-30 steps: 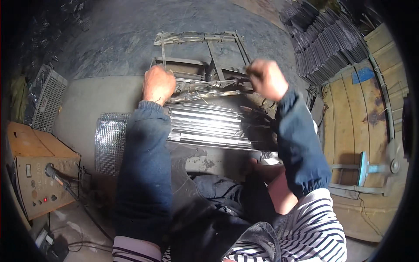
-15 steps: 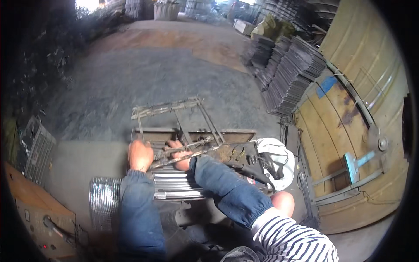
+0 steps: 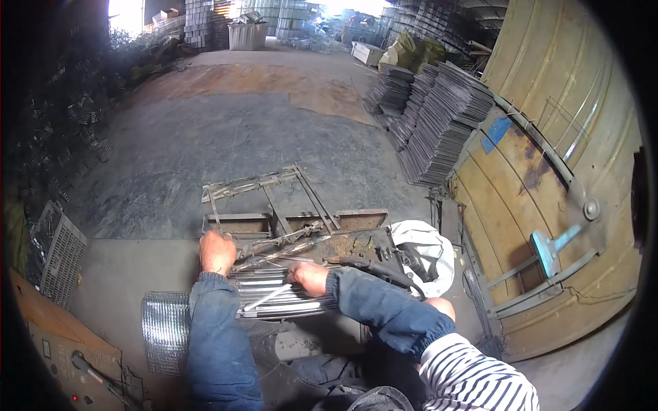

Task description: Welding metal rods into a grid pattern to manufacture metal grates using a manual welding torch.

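Note:
My left hand (image 3: 218,252) is closed at the left end of a rusty metal frame (image 3: 284,236); what lies in its fingers is hidden. Lower and to the right, my right hand (image 3: 310,278) pinches the end of a pale metal strip (image 3: 267,297). That strip lies slanted across a row of shiny metal strips (image 3: 259,282) set side by side in front of me. An upright wire-like frame section (image 3: 250,185) stands at the far side of the metal frame. Beside my right hand runs a dark cable or handle (image 3: 373,266).
A bundle of shiny wire mesh (image 3: 164,332) lies left of my left forearm. An orange machine (image 3: 68,342) stands at the lower left. White cloth or sacking (image 3: 432,257) sits right of the frame, tall stacks of dark panels (image 3: 442,120) behind it, and a yellow panelled wall (image 3: 521,205) at the right.
My right hand has moved from the metal frame down toward me onto the strips, where a pale strip now lies slanted at its fingers. My left hand stays at the frame's left end.

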A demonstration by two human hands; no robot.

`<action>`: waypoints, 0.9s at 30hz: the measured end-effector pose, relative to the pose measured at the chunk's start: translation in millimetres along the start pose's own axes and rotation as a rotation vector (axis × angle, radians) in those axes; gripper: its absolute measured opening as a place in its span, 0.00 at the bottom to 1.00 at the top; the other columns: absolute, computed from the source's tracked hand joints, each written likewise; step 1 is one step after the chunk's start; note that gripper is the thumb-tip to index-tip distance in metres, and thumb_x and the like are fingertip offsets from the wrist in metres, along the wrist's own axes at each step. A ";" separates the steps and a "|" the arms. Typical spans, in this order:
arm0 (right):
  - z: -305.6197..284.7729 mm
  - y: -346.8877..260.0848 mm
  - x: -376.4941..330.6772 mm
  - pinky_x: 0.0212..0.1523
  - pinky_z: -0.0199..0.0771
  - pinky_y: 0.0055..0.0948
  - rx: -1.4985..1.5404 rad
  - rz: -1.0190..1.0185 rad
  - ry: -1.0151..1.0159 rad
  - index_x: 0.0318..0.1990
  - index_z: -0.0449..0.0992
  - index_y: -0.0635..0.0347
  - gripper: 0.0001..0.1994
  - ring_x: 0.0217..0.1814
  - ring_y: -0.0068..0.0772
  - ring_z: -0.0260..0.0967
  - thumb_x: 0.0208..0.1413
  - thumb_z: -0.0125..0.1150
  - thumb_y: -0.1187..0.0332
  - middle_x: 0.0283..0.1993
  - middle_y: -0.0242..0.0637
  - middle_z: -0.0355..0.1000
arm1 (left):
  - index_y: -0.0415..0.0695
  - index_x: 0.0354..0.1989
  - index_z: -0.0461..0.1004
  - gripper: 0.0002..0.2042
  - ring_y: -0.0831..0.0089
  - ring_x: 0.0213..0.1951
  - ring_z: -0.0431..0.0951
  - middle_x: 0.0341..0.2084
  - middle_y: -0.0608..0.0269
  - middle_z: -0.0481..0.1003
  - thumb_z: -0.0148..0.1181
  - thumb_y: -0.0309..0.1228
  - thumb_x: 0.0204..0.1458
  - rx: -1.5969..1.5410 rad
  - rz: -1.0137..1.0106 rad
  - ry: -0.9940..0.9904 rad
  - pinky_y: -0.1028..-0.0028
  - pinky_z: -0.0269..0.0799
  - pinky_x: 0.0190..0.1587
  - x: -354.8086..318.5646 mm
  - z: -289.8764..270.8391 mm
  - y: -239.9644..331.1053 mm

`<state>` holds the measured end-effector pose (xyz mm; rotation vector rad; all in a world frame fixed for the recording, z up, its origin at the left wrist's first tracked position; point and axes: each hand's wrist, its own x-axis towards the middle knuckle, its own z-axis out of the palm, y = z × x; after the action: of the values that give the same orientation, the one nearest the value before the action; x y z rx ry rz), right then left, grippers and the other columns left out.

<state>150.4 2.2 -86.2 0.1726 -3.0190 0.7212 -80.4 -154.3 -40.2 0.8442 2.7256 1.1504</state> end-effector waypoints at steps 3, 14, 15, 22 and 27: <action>-8.3 -8.4 -20.2 0.43 0.78 0.47 0.049 -0.035 0.090 0.36 0.81 0.62 0.12 0.42 0.56 0.75 0.40 0.63 0.77 0.36 0.47 0.76 | 0.30 0.33 0.80 0.16 0.35 0.42 0.79 0.34 0.31 0.78 0.62 0.37 0.54 0.017 0.029 0.056 0.47 0.74 0.47 5.5 2.5 -12.3; -25.3 -12.8 -50.1 0.44 0.79 0.44 0.091 0.033 0.092 0.40 0.83 0.65 0.17 0.42 0.54 0.78 0.45 0.75 0.62 0.38 0.49 0.79 | 0.26 0.31 0.79 0.19 0.35 0.43 0.79 0.35 0.28 0.77 0.64 0.37 0.52 -0.033 0.003 0.002 0.48 0.74 0.47 2.6 1.0 -6.4; -20.2 -19.1 -50.7 0.46 0.77 0.43 0.123 0.091 0.054 0.40 0.83 0.65 0.16 0.45 0.53 0.76 0.47 0.73 0.63 0.39 0.48 0.78 | 0.26 0.33 0.79 0.18 0.36 0.45 0.79 0.36 0.28 0.77 0.64 0.36 0.52 -0.041 -0.019 0.002 0.49 0.74 0.49 -7.6 -4.7 -4.5; -100.8 -42.3 -67.5 0.43 0.76 0.44 0.050 0.027 0.350 0.38 0.81 0.62 0.15 0.41 0.52 0.73 0.41 0.76 0.69 0.33 0.45 0.74 | 0.28 0.29 0.79 0.20 0.34 0.42 0.79 0.33 0.27 0.77 0.65 0.40 0.51 -0.006 0.009 -0.015 0.47 0.75 0.45 -0.5 -1.0 14.3; -161.8 -17.8 -26.7 0.44 0.78 0.42 0.055 0.255 0.425 0.44 0.79 0.64 0.16 0.39 0.55 0.77 0.47 0.74 0.70 0.35 0.52 0.77 | 0.27 0.33 0.80 0.17 0.35 0.43 0.79 0.35 0.27 0.77 0.61 0.35 0.50 0.009 -0.037 -0.010 0.49 0.75 0.48 -1.7 -15.7 17.5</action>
<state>179.9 62.3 64.5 -0.3296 -2.6382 0.7444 -75.0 -155.2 -17.3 0.7941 2.7291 1.1247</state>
